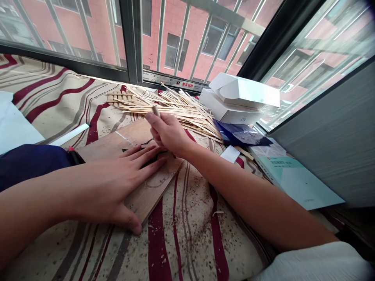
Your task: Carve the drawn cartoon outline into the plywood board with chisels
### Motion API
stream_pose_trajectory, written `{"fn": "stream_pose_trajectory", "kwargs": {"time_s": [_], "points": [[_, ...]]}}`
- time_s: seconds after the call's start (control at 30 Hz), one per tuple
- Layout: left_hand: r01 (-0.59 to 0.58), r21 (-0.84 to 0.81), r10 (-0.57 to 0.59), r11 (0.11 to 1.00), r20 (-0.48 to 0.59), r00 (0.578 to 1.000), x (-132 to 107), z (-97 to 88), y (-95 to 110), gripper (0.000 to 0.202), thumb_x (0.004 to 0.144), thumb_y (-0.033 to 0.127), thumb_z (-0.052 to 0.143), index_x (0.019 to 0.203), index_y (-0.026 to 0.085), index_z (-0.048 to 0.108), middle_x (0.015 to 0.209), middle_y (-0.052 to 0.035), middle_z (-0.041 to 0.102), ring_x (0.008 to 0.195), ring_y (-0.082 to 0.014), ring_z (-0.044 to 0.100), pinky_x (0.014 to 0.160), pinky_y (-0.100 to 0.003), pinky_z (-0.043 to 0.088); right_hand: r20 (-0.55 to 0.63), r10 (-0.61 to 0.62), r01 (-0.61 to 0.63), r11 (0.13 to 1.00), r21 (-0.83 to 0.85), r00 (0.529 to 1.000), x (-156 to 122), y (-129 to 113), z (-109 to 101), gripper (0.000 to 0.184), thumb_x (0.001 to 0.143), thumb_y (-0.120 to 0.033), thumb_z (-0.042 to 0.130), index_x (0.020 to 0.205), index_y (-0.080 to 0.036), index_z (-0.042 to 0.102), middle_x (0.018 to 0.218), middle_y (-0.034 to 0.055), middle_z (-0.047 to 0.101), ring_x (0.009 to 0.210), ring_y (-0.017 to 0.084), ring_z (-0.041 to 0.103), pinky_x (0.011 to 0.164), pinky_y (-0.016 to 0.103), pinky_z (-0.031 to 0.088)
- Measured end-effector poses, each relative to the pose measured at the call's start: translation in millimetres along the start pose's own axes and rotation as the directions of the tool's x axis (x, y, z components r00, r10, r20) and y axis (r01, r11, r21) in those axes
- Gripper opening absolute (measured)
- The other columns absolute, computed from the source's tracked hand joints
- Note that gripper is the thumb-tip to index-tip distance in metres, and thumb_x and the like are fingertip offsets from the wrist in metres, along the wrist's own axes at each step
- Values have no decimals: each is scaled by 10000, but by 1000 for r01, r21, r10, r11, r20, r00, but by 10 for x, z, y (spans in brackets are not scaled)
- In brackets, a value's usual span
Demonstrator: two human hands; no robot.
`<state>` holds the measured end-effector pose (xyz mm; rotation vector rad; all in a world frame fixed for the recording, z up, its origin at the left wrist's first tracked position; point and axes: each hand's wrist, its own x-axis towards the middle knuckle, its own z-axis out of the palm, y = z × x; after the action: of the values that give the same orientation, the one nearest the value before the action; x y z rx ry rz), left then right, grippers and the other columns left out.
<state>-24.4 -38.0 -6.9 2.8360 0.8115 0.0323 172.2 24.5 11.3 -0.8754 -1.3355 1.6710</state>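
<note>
A flat wooden board (140, 205) lies aslant on the striped cloth, with dark shapes and thin drawn outlines on its face. My left hand (125, 175) is spread flat over it, fingers apart, thumb over the near edge. Just beyond those fingertips, my right hand (170, 134) is closed in a fist around a slim tool with a round brownish handle (156, 111). Only the handle's end sticks out above the fist; the working end is hidden behind the hands. Small wood chips are scattered on the cloth (187, 234) near the board.
Behind the board lies a heap of thin wooden sticks (181, 105) with a small stick lattice (120, 98). A white box (234, 105), a dark blue plastic packet (243, 132) and a pale green book (295, 175) stand at the right. Window frames (133, 43) bound the back.
</note>
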Motion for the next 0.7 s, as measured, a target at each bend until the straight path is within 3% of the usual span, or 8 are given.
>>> {"fn": "stream_pose_trajectory", "kwargs": {"time_s": [0.13, 0.27, 0.3, 0.37, 0.47, 0.53, 0.63, 0.7], "points": [[6, 10, -6, 1000, -4, 1000, 17, 47, -5, 1447, 689, 973, 674, 1757, 280, -13, 1823, -138, 35, 1661, -455, 144, 1364, -546, 117, 37, -45, 48, 995, -87, 998, 7, 3, 14, 452, 1035, -368, 687, 722, -248, 383, 494, -108, 343, 411, 57, 247, 375, 185, 203], [-3, 29, 4, 1000, -31, 1000, 10, 57, 19, 1437, 707, 957, 677, 1763, 223, 35, 1816, -153, -16, 1664, -461, 109, 1365, -527, 75, -192, -54, 60, 998, 25, 980, 0, -10, -53, 441, 1110, -406, 527, 749, -269, 315, 453, -127, 267, 384, 62, 167, 354, 188, 169], [-2, 43, 3, 999, -35, 999, 2, 40, 31, 1413, 733, 931, 688, 1763, 211, 43, 1814, -158, -14, 1666, -451, 112, 1364, -516, 76, -199, -65, 73, 997, 32, 978, -9, -17, -65, 438, 1111, -414, 522, 755, -271, 310, 455, -127, 267, 385, 62, 167, 352, 187, 165], [9, 59, -7, 998, -24, 1000, -17, -10, 54, 1338, 805, 890, 674, 1760, 197, 44, 1809, -170, -1, 1672, -414, 120, 1361, -497, 76, -90, -49, 52, 998, 30, 995, -30, -31, -77, 439, 1097, -445, 547, 765, -272, 318, 474, -125, 276, 389, 61, 179, 352, 181, 163], [-17, -22, 17, 1000, -1, 1000, -31, -69, 71, 1323, 810, 975, 553, 1753, 189, 58, 1799, -177, 10, 1677, -373, 123, 1357, -474, 66, 59, 9, -10, 1000, 15, 998, -37, -26, -78, 453, 1069, -493, 593, 774, -274, 328, 496, -126, 273, 393, 58, 186, 348, 175, 161], [-10, -65, 8, 998, -27, 1000, -24, -72, 71, 1349, 780, 999, 542, 1744, 170, 91, 1793, -189, 30, 1676, -373, 115, 1357, -475, 66, -57, -21, 22, 1000, 17, 998, -20, 1, -86, 459, 1070, -502, 587, 774, -275, 319, 492, -131, 257, 391, 57, 173, 346, 179, 150], [-11, -83, 6, 996, -69, 998, 1, -43, 72, 1346, 771, 978, 592, 1731, 145, 149, 1783, -214, 86, 1669, -385, 138, 1357, -484, 82, -284, -121, 127, 992, 5, 951, -1, 34, -109, 484, 1064, -546, 575, 770, -276, 300, 497, -132, 242, 390, 56, 163, 353, 191, 148], [-11, -86, 4, 996, -76, 997, 17, -34, 82, 1346, 765, 973, 611, 1725, 135, 175, 1778, -223, 113, 1666, -390, 156, 1357, -494, 90, -242, -113, 118, 993, 5, 964, -12, 30, -121, 506, 1047, -585, 582, 762, -279, 298, 504, -130, 237, 394, 58, 163, 362, 201, 151]]}}
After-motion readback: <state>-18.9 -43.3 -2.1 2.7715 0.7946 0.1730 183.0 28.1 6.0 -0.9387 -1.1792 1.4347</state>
